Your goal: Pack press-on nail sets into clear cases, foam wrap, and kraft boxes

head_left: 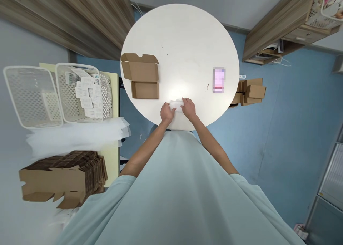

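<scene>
Close to the near edge of the round white table (182,41), a small bundle in white translucent wrap (176,105) lies between my hands. My left hand (167,112) grips its left end with the fingers closed. On its right end, my right hand (189,108) is closed in the same way. Whatever is inside the wrap cannot be made out. An open brown cardboard box (144,71) rests on the table to the left, its lid folded back. Over on the right lies a phone (219,79) with a lit, blurred screen.
Left, a yellowish side table (114,94) carries a basket of small white packets (88,94), another white basket (33,96), white wrap sheets (80,136) and stacked flat cardboard boxes (64,177). More brown boxes (252,91) stand right of the round table. A wooden cabinet (278,27) is at back right.
</scene>
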The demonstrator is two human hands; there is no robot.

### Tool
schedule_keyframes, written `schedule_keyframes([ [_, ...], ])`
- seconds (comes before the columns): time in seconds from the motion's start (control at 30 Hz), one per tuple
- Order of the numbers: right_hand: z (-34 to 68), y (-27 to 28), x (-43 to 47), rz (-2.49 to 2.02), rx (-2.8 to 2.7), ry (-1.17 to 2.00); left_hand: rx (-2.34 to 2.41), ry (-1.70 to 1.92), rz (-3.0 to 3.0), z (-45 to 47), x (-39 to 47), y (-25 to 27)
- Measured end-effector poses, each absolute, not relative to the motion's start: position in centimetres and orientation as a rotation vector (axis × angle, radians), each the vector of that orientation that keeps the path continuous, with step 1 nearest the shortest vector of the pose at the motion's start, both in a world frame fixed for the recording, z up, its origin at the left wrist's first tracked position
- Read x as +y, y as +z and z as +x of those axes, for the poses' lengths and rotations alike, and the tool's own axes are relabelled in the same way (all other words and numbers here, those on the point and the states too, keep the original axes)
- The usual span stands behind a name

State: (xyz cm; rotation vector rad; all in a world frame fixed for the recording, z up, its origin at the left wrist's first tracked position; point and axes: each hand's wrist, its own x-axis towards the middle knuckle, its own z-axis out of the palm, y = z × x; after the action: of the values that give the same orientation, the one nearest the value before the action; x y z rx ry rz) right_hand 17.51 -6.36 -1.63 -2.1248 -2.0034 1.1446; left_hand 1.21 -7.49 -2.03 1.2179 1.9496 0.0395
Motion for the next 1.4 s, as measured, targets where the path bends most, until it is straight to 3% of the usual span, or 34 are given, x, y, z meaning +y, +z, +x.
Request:
schedule_keyframes([
  [0.23, 15.8, -2.6, -8.4, -2.452, -1.277, 1.215, 1.883, -0.007, 1.167, 1.0, -6.7, -1.6],
  [0.37, 15.6, -2.6, -8.6, -2.440, -1.143, 1.268, 1.822, -0.045, 1.125, 0.3, -6.4, -1.5],
  [0.63, 12.9, -0.2, -8.8, -2.268, -1.171, 1.255, 1.714, 0.074, 1.211, -5.2, -6.7, 1.1],
  [0.9, 2.8, 0.5, -2.1, -2.141, -1.329, 1.239, 1.843, 0.252, 1.284, -14.9, -1.9, 2.4],
  [1.4, -2.7, -0.1, 2.2, -2.398, -1.736, 1.152, 1.785, -0.020, 1.508, -17.6, 2.1, -0.5],
])
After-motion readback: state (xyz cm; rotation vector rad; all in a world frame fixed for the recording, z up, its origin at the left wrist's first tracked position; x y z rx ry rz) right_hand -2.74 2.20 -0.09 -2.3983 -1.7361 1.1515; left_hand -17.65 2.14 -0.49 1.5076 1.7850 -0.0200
